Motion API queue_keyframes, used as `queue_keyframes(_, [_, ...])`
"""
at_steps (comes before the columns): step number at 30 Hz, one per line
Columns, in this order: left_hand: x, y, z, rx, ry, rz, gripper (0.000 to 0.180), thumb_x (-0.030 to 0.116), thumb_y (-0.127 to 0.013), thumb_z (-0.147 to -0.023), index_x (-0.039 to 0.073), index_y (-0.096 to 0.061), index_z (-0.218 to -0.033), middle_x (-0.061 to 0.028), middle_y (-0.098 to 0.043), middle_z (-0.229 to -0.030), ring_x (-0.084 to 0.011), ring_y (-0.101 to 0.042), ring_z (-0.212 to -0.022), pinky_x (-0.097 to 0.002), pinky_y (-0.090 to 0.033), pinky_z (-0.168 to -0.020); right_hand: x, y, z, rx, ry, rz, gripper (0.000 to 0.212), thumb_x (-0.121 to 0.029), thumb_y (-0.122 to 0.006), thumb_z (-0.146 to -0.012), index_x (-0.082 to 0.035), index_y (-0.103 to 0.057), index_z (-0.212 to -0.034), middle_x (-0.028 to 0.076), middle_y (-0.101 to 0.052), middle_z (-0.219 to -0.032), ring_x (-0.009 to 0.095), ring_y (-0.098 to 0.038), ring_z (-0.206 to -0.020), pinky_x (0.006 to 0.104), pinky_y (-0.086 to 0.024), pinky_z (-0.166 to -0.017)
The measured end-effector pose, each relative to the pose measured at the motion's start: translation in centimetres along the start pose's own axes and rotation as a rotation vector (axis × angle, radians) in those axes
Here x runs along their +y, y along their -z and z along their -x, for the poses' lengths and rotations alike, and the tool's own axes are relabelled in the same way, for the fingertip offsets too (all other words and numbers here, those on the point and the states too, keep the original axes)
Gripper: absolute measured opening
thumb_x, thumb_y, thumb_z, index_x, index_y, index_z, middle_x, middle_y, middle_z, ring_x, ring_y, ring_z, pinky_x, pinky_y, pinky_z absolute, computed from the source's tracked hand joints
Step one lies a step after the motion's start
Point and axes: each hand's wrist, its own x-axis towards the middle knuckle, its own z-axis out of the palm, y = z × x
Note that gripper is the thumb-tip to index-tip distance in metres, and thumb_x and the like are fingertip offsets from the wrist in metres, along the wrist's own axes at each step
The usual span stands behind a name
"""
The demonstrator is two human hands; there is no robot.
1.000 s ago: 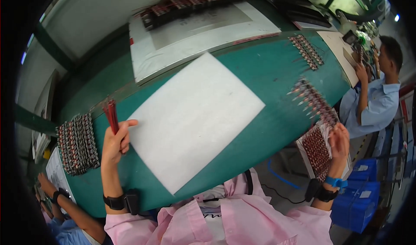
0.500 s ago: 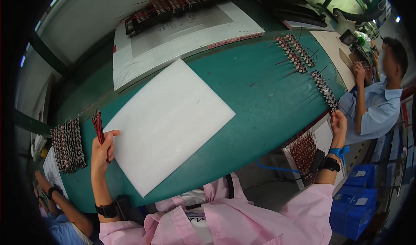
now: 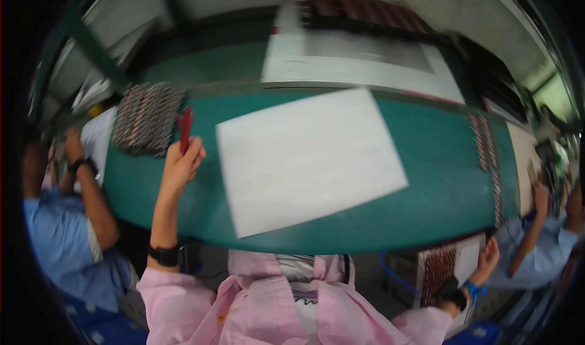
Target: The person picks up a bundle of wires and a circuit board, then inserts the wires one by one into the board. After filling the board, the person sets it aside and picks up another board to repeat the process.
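My left hand [image 3: 183, 162] is closed around a bundle of red wires [image 3: 185, 128], which stands up out of the fist above the green table's left part. Just beyond it lies a dense stack of small wired parts [image 3: 146, 116]. My right hand [image 3: 487, 258] is off the table's right front edge, just below the near end of a narrow row of small parts [image 3: 496, 195]. Motion smears its fingers, so their grip is unclear. Between the hands a white foam sheet [image 3: 311, 162] lies flat on the green table [image 3: 213, 223].
Below my right hand, a tray [image 3: 439, 269] holds reddish wired parts. Two more rows [image 3: 484, 144] lie at the table's right end. A white flat box [image 3: 359, 58] bears dark racked parts at the back. Co-workers in blue sit at left [image 3: 67, 241] and right [image 3: 524, 259].
The view has swung left, shifting the scene rightward. The red wire bundle stays in my left hand. My right hand, earlier at the row's near end, is now a little apart from it.
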Motion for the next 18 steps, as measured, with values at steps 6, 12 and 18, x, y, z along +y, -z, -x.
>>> queue_keyframes(6, [0.2, 10.1, -3.2, 0.567, -0.445, -0.619, 0.036, 0.031, -0.052, -0.079, 0.0, -0.05, -0.061, -0.0055, -0.046, -0.048, -0.0138, -0.046, -0.044, -0.0292, -0.032, -0.041, -3.1, -12.6, 14.8, -0.707, 0.217, -0.05, 0.015, -0.013, -0.046, -0.082, 0.0, -0.048, -0.075, 0.008, -0.055, -0.065, 0.009, -0.05, -0.043, 0.0174, -0.038, -0.032])
queue_keyframes(12, [3.2, 15.3, -7.6, 0.504, -0.201, -1.021, 0.029, 0.025, -0.063, -0.066, -0.002, -0.057, -0.074, -0.0152, -0.054, -0.057, -0.0264, -0.056, -0.06, -0.0354, -0.041, -0.055, -9.5, -29.4, 27.2, -1.198, 0.311, 0.407, 0.022, -0.013, -0.049, -0.077, 0.004, -0.048, -0.063, 0.014, -0.054, -0.054, 0.014, -0.049, -0.037, 0.0216, -0.038, -0.033])
queue_keyframes(18, [1.6, 16.9, -5.4, 0.395, -0.095, -0.853, 0.034, 0.025, -0.068, -0.057, 0.0, -0.059, -0.078, -0.0191, -0.057, -0.067, -0.0318, -0.057, -0.072, -0.0404, -0.043, -0.064, -10.7, -51.4, 35.9, -1.767, 0.921, 1.146, 0.027, -0.021, -0.05, -0.08, 0.001, -0.052, -0.063, 0.005, -0.051, -0.053, 0.011, -0.052, -0.043, 0.0202, -0.042, -0.038])
